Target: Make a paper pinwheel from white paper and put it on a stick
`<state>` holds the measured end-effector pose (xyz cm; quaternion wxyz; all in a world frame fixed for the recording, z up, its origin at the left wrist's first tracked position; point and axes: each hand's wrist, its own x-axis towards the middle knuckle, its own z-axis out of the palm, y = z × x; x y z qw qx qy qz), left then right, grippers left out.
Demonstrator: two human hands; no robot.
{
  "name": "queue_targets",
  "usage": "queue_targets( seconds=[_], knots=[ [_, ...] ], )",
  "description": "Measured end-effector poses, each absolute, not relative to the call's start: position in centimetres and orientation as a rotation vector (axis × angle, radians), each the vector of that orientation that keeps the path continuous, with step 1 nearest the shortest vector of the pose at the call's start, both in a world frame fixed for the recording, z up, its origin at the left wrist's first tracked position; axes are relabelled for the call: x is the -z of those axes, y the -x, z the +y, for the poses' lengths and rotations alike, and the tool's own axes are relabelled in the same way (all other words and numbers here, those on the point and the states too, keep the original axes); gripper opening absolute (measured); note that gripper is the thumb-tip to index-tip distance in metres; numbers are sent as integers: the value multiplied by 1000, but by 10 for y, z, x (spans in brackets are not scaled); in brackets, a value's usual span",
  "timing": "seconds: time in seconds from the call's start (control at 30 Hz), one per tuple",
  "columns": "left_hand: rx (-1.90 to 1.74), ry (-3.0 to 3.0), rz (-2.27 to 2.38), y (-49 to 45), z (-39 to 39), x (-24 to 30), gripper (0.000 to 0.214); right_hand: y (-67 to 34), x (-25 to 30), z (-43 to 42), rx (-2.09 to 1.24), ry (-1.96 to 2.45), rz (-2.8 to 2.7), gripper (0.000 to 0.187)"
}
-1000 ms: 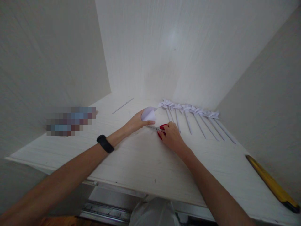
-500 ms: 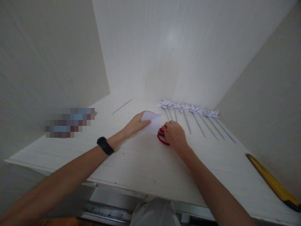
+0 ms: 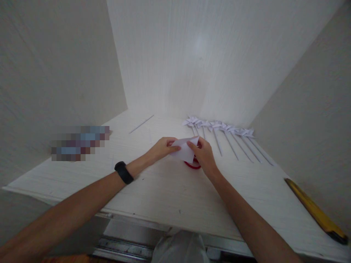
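A small piece of white paper (image 3: pixel 183 150) is held up between my two hands over the table. My left hand (image 3: pixel 165 147), with a black band on the wrist, pinches its left side, thumb on the near face. At its upper right corner my right hand (image 3: pixel 202 150) grips it between thumb and fingers. Just under the paper and the right hand lie red-handled scissors (image 3: pixel 193 166) on the tabletop. Only part of their handle loop shows; the blades are hidden.
Several white paper pinwheels (image 3: pixel 216 126) on sticks lie in a row at the back right. A loose thin stick (image 3: pixel 142 124) lies at the back left. A yellow and black tool (image 3: pixel 314 208) rests by the right wall. A blurred-out item (image 3: pixel 82 144) sits at the left.
My right hand has let go of the red scissors, leaving them on the table, and has taken the paper's right side. The paper has come slightly nearer and tilted.
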<state>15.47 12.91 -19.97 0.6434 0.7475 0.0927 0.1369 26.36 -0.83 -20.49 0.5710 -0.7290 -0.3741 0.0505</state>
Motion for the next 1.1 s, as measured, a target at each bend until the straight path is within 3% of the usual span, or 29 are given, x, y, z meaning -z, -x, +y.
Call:
queue_targets(
  seconds=[0.4,0.8,1.1],
  knots=[
    [-235,-1588,286,-158,128,205,28,-251,197,-11,-18,1769,-918,21],
    [-433,-2099,369,-153,132,205,38,-252,197,-10,24,1855,-914,19],
    [-392,-1869,450,-148,120,195,31,-247,206,-8,537,1988,-1288,15]
  ],
)
